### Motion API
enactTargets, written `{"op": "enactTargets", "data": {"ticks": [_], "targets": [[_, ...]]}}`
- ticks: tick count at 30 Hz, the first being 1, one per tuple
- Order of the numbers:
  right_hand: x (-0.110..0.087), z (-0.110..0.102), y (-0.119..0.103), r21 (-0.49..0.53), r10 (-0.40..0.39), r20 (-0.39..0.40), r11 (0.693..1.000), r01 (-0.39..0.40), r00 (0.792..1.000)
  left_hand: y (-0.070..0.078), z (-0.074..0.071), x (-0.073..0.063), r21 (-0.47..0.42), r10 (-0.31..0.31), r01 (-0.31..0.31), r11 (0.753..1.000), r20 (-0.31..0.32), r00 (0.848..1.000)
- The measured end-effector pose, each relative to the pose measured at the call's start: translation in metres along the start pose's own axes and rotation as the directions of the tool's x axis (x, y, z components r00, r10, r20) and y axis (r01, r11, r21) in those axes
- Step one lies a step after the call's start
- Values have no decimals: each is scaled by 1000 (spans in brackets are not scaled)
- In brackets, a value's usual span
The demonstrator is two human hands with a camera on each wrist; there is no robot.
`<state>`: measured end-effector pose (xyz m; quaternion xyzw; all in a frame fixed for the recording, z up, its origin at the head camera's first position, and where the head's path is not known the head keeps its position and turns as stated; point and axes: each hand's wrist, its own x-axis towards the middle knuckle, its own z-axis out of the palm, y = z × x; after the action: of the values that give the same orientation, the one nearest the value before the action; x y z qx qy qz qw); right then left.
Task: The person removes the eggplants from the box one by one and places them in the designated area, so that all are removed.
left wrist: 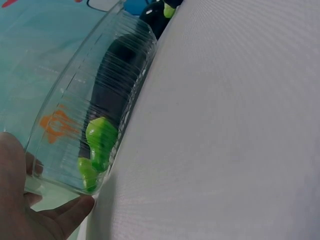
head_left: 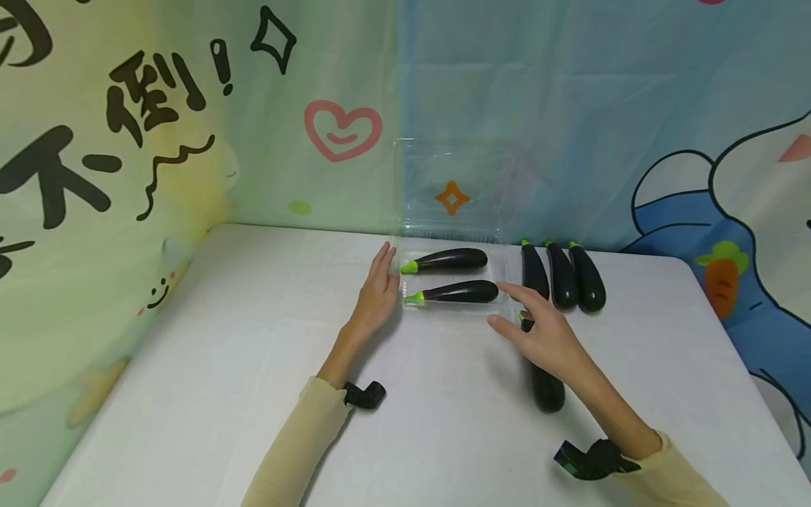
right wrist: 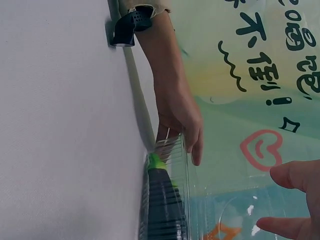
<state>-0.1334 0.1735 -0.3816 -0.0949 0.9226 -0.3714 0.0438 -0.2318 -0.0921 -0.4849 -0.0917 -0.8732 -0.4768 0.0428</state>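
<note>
A clear plastic clamshell box point(head_left: 456, 310) stands on the table with its lid point(head_left: 456, 155) raised at the back. Inside lie two toy eggplants, a far one point(head_left: 453, 259) and a near one point(head_left: 461, 291), green stems to the left. Along the box's left end rests my left hand point(head_left: 375, 292), fingers extended and touching the wall; the left wrist view shows its fingertips at the box corner point(left wrist: 90, 190). My right hand point(head_left: 545, 331) hovers by the right end with thumb and fingers spread, holding nothing. Beneath it lies another eggplant point(head_left: 548, 391), partly hidden.
Right of the box, three eggplants lie side by side: one point(head_left: 534, 267) closest to it, one point(head_left: 561, 278) in the middle and one point(head_left: 588, 280) outermost. A white cloth covers the table point(head_left: 222, 394). Behind hangs a printed curtain point(head_left: 545, 105).
</note>
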Motion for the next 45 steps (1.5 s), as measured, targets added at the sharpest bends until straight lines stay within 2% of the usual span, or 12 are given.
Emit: {"op": "enactTargets", "data": {"ticks": [10,17,24,27,34,40,45], "targets": [[14,14,4,115,-92,39,990,87,995,1,2,-2,-2,0,0,1000,7,1000],[25,20,3,74,-169,59,984,164,984,2,4,-2,5,9,-9,1000,5,1000],[42,19,1,46,-210,117,978,206,971,3,1,-2,35,1,-1,999,2,1000],[52,19,3,66,-241,149,970,234,959,3,0,-2,33,2,-2,999,-1,1000],[77,22,8,104,-336,228,941,321,914,3,-2,-3,36,-11,11,999,-3,1000],[92,24,8,62,-352,272,935,349,896,3,-2,-3,32,-19,19,999,-4,1000],[102,23,14,61,-344,323,937,343,882,2,-1,-2,31,-13,13,999,-4,1000]]}}
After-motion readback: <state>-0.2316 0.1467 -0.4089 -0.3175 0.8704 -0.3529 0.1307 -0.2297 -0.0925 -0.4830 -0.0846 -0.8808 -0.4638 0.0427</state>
